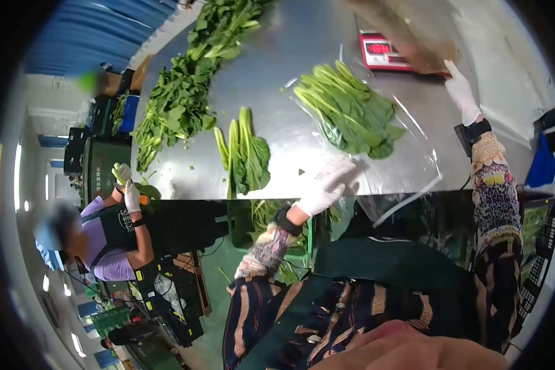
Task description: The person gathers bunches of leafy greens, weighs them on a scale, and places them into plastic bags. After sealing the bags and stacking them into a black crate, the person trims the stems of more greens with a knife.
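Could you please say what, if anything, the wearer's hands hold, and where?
The right hand seemingly holds a blurred brown object by its lower-right end; the left hand shows no clear grip.

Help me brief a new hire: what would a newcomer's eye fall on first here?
The eye likely falls on the big green bunch near the middle of the table, with clear plastic around it. Next comes the red scale with its lit display, beyond the bunch and to its right. Then there is the leafy heap along the table's left side.
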The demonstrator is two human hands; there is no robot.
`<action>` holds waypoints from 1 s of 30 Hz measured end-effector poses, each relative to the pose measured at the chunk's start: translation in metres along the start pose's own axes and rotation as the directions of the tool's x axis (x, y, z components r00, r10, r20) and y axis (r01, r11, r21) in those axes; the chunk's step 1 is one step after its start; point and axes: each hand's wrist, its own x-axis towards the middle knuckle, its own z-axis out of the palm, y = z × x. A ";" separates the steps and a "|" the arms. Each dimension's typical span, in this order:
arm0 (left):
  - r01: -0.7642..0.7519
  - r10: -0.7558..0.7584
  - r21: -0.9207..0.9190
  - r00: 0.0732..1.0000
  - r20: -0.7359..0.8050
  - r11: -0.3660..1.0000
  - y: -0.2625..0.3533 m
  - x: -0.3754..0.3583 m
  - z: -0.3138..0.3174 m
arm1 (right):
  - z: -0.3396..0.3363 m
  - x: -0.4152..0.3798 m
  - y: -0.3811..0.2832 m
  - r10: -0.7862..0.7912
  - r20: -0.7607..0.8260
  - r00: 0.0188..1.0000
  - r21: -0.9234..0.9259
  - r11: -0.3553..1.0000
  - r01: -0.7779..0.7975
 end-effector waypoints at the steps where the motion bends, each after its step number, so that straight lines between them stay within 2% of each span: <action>1: 0.259 -0.297 -0.202 0.936 -0.188 0.944 0.011 -0.017 0.015 | 0.002 -0.017 -0.004 0.023 0.021 1.000 -0.008 1.000 -0.023; 2: 0.443 -0.585 -0.424 0.752 -0.305 0.790 0.017 -0.032 0.029 | -0.001 -0.036 -0.016 -0.032 -0.025 0.999 0.031 0.999 0.033; 3: 0.451 -0.704 -0.585 0.632 -0.324 0.674 0.013 -0.043 0.042 | -0.005 -0.052 -0.026 -0.091 -0.077 0.993 0.069 0.993 0.096; 4: 0.419 -0.807 -0.728 0.498 -0.316 0.543 0.009 -0.053 0.053 | -0.008 -0.066 -0.030 -0.087 -0.063 0.994 0.065 0.994 0.091; 5: 0.652 -0.885 -0.607 0.405 -0.229 0.455 0.012 -0.056 0.058 | -0.012 -0.079 -0.031 -0.067 0.018 0.998 0.160 0.985 0.063; 6: 0.743 -0.926 -0.565 0.358 -0.117 0.358 0.010 -0.058 0.068 | -0.014 -0.093 -0.034 -0.051 0.100 0.994 0.252 0.967 0.024; 8: 0.754 -0.941 -0.610 0.337 0.040 0.244 0.008 -0.051 0.087 | -0.019 -0.121 -0.053 -0.065 0.112 0.992 0.242 0.970 0.036; 10: 0.816 -0.926 -0.537 0.345 0.154 0.215 -0.002 -0.048 0.102 | -0.024 -0.147 -0.063 -0.007 0.387 0.922 0.343 0.929 -0.138; 11: 0.806 -0.917 -0.563 0.345 0.200 0.180 0.005 -0.046 0.105 | -0.022 -0.165 -0.071 0.062 0.461 0.885 0.371 0.893 -0.255; 12: 0.796 -0.909 -0.586 0.346 0.233 0.153 0.015 -0.042 0.108 | -0.028 -0.180 -0.080 0.153 0.569 0.808 0.290 0.882 -0.372; 14: 0.699 -0.853 -0.704 0.436 0.286 0.121 0.023 -0.049 0.117 | -0.021 -0.213 -0.080 -0.042 0.651 0.758 0.382 0.881 -0.280; 16: 0.691 -0.857 -0.707 0.448 0.256 0.150 0.027 -0.050 0.121 | 0.002 -0.242 -0.077 -0.390 0.602 0.697 0.599 0.798 -0.071; 18: 0.623 -0.851 -0.772 0.469 0.236 0.129 0.036 -0.052 0.120 | 0.027 -0.262 -0.082 -0.516 0.593 0.619 0.461 0.847 0.265; 20: 0.579 -0.854 -0.796 0.492 0.169 0.176 0.043 -0.053 0.119 | 0.048 -0.278 -0.088 -0.774 0.389 0.499 0.486 0.633 0.603; 21: 0.581 -0.843 -0.792 0.509 0.174 0.188 0.045 -0.054 0.118 | 0.060 -0.286 -0.084 -0.779 0.387 0.494 0.491 0.628 0.605; 23: 0.636 -0.838 -0.735 0.516 0.177 0.236 0.044 -0.053 0.115 | 0.075 -0.294 -0.085 -0.707 0.584 0.398 0.270 0.632 0.726; 24: 0.633 -0.836 -0.735 0.521 0.172 0.243 0.044 -0.053 0.113 | 0.076 -0.295 -0.082 -0.710 0.580 0.399 0.267 0.629 0.730; 26: 0.626 -0.839 -0.722 0.531 0.118 0.294 0.042 -0.056 0.112 | 0.060 -0.298 -0.095 -0.686 0.658 0.310 0.060 0.459 0.887; 27: 0.589 -0.854 -0.774 0.504 0.129 0.230 0.043 -0.057 0.113 | 0.040 -0.295 -0.099 -0.708 0.659 0.255 0.123 0.436 0.892; 28: 0.530 -0.835 -0.818 0.537 0.122 0.221 0.049 -0.057 0.107 | 0.024 -0.295 -0.102 -0.704 0.660 0.265 0.111 0.439 0.892; 29: 0.557 -0.841 -0.798 0.526 0.127 0.228 0.044 -0.060 0.107 | 0.009 -0.296 -0.101 -0.741 0.532 0.410 0.271 0.608 0.747; 30: 0.584 -0.848 -0.778 0.513 0.133 0.231 0.039 -0.063 0.108 | -0.006 -0.296 -0.098 -0.715 0.414 0.564 0.448 0.699 0.557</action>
